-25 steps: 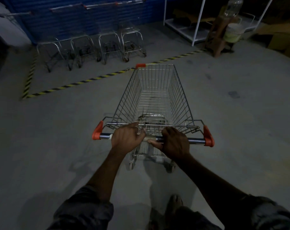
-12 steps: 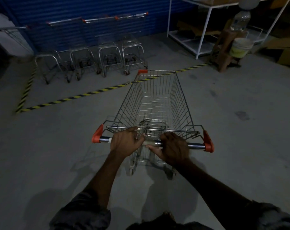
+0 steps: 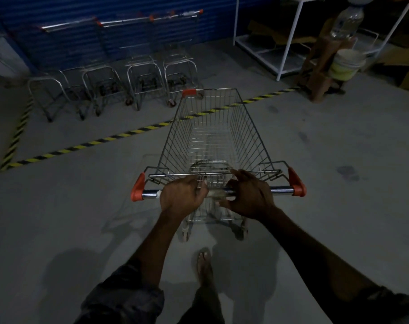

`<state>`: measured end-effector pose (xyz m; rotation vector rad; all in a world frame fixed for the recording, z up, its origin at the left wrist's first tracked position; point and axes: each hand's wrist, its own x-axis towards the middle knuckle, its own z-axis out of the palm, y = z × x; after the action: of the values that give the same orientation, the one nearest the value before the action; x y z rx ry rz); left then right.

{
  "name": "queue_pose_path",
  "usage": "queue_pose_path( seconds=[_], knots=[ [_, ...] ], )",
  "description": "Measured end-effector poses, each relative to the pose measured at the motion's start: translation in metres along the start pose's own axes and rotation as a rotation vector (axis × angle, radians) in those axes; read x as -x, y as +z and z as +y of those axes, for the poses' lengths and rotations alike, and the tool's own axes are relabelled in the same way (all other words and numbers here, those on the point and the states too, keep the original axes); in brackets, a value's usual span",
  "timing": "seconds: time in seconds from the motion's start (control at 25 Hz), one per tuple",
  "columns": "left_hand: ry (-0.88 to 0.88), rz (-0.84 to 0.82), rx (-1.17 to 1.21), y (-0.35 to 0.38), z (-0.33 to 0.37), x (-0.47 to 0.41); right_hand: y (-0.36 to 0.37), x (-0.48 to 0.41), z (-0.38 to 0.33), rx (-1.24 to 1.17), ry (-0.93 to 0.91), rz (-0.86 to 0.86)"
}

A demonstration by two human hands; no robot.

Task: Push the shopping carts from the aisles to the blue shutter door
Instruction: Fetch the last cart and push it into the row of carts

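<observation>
Shopping cart (image 3: pixel 212 141), empty, short of blue shutter door (image 3: pixel 105 38), nose over striped line (image 3: pixel 105 140) fronting door; L hand (image 3: pixel 181 198) grips handle bar (image 3: pixel 280 190), R hand (image 3: pixel 249 197) overlies bar, fingers raised, clasp indeterminable; step: final approach, judged; next: push to door, aligning beside 4 parked carts (image 3: pixel 142 78).

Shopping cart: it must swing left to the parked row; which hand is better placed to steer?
Probably left: the left hand wraps the handle, nearer the parked carts; on the right hand fingers look lifted.
</observation>
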<state>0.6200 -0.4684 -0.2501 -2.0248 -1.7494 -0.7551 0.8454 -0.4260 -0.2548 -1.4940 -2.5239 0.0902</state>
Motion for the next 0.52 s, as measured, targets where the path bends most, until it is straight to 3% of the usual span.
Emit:
queue_pose_path(
  seconds=[0.08,0.32,0.52],
  knots=[
    [-0.008,0.007,-0.007,0.028,-0.013,-0.032,-0.006,-0.044,0.018,0.007,0.018,-0.146],
    [-0.020,-0.028,0.081,0.108,-0.059,-0.134,-0.012,-0.178,0.058,-0.024,0.112,-0.296],
    [-0.049,-0.278,0.102,0.163,-0.097,-0.225,-0.014,-0.284,0.087,-0.045,0.198,-0.392]
  ],
)
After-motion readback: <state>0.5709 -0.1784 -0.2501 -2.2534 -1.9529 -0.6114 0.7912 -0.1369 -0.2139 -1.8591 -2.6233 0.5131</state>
